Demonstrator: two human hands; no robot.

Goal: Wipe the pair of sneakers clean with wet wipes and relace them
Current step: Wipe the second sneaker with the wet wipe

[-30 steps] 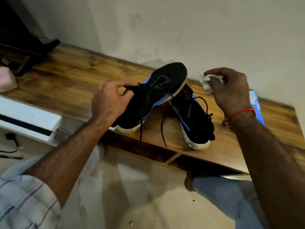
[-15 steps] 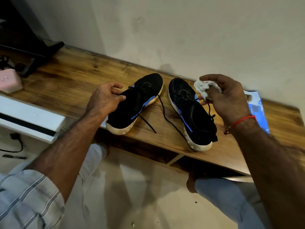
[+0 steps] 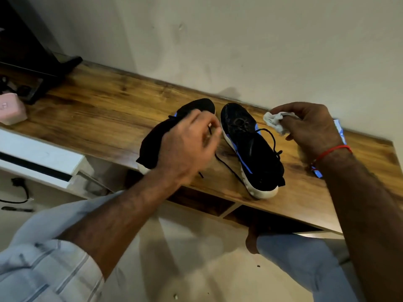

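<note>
Two black sneakers with blue stripes and white soles lie side by side on a wooden bench (image 3: 98,118). My left hand (image 3: 189,144) hovers blurred over the left sneaker (image 3: 152,147), its fingers pinching a black lace (image 3: 229,168) that trails loose over the wood between the shoes. The right sneaker (image 3: 250,149) lies untouched, its lace loose beside it. Just right of that sneaker's toe, my right hand (image 3: 309,129) grips a crumpled white wet wipe (image 3: 274,122).
A blue wipes pack (image 3: 339,129) lies behind my right wrist by the wall. A pink box (image 3: 11,110) and a black stand (image 3: 43,68) sit at the bench's left end. A white unit (image 3: 39,162) stands lower left. My knee (image 3: 283,247) is under the bench.
The left sneaker was set down flat beside the right one. My left hand slid right from its heel collar to the lace. My right hand stayed with the wipe.
</note>
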